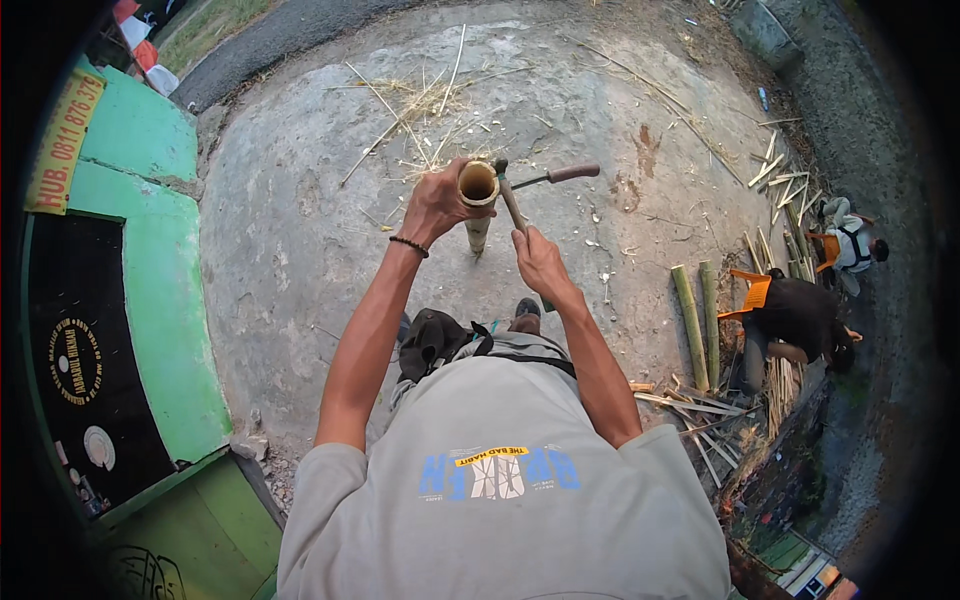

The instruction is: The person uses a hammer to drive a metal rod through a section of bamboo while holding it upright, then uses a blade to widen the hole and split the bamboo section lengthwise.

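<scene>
Bamboo section (479,205) stands upright on the concrete ground (300,230) directly ahead of you, its hollow open end facing the camera. Your left hand (435,203) is wrapped around the upper part of it from the left, fingers curled over the rim, so the piece sits to the right of and against your palm. Your right hand (540,262) is closed in a fist around the lower handle of a two-handled tool (525,190), just right of and slightly nearer to you than the bamboo. The tool's head meets the right edge of the bamboo's rim; its second, brown-gripped handle juts out to the right, free of either hand. A dark beaded bracelet (408,245) sits on your left wrist. Dry splinters and straw (430,100) lie scattered beyond the bamboo. Well to your right, two cut green bamboo poles (697,320) lie beside a crouching person (795,320); another person (850,245) sits farther off.
</scene>
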A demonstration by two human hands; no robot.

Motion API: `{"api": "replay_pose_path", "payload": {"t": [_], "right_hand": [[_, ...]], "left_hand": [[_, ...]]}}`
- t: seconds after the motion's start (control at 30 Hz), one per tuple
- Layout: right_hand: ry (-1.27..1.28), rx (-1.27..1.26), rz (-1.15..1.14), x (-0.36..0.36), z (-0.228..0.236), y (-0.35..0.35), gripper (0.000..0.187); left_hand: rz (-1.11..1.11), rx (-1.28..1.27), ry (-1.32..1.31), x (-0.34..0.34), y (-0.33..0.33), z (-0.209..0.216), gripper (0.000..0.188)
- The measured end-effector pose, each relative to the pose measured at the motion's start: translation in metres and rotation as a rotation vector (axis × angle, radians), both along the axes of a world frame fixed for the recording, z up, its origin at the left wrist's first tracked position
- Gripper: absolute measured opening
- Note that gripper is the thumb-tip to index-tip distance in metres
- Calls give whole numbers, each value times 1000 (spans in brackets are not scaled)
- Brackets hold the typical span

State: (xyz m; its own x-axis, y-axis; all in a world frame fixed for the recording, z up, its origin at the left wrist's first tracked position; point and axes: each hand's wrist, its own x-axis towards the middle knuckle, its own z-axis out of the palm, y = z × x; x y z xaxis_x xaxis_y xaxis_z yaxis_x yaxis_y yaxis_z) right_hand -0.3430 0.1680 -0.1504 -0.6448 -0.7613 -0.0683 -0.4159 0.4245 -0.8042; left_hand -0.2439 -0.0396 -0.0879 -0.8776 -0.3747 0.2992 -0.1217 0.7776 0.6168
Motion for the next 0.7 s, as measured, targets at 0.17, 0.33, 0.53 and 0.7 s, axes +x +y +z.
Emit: {"api": "replay_pose_path", "payload": {"t": [0.17,0.33,0.53,0.7], "right_hand": [[-60,-300,-66,21,157,16,28],[-54,-570,-65,24,91,31,17],[-4,6,23,11,-16,32,30],[-46,-275,-64,21,133,22,28]], "left_hand": [[102,-1,-45,12,4,-5,83],[123,10,-97,13,2,1,81],[116,55,-57,13,-4,-3,83],[184,-23,-89,24,-12,-7,85]]}}
